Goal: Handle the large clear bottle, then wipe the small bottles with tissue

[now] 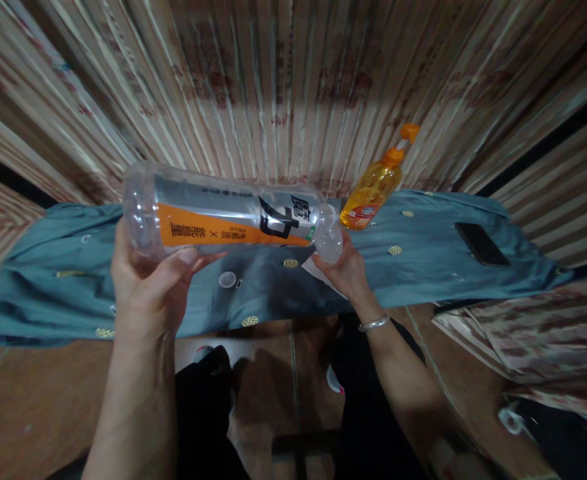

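The bottle (218, 213) is held sideways above the table (413, 277), its base clamped in the fingers of the left hand (148, 290), its neck met by the right hand (348, 270), probably for steadiness; whether the right fingers are closed cannot be told.

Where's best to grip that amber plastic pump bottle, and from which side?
Grip the pump bottle, probably around its wide upright body below the orange pump head, from the right; the large clear plastic bottle and right hand crowd its near left.
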`<state>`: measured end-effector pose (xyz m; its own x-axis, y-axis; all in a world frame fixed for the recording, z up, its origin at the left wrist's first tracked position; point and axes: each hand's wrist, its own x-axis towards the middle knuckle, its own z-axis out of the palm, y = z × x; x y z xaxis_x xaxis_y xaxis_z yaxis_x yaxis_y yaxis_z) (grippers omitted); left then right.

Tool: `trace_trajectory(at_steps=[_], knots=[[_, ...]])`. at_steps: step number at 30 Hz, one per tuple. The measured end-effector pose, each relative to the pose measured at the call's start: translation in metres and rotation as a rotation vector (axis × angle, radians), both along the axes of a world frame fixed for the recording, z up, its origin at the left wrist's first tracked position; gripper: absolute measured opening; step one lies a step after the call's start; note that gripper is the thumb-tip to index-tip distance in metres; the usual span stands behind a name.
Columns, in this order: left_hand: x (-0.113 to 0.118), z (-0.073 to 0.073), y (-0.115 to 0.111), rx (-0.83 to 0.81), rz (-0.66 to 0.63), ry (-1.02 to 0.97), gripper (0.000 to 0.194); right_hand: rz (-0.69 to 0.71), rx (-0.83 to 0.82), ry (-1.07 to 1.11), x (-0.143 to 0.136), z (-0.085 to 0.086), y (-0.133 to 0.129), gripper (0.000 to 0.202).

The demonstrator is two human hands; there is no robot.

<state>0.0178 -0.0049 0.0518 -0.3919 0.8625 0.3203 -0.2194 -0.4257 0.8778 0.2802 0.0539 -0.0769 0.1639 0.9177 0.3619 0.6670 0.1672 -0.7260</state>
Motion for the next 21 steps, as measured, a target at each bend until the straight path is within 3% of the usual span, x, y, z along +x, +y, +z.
trace_trajectory(at_steps=[10,21], knots=[[0.000,0.000,-0.001,-0.014,0.016,0.020,0.043,0.008,0.021,-0.020,0.002,-0.004,0.001,0.080],[-0.016,-0.009,0.001,0.041,-0.104,0.104,0.043,0.010,0.021,-0.016,0.002,-0.003,0.001,0.078]])
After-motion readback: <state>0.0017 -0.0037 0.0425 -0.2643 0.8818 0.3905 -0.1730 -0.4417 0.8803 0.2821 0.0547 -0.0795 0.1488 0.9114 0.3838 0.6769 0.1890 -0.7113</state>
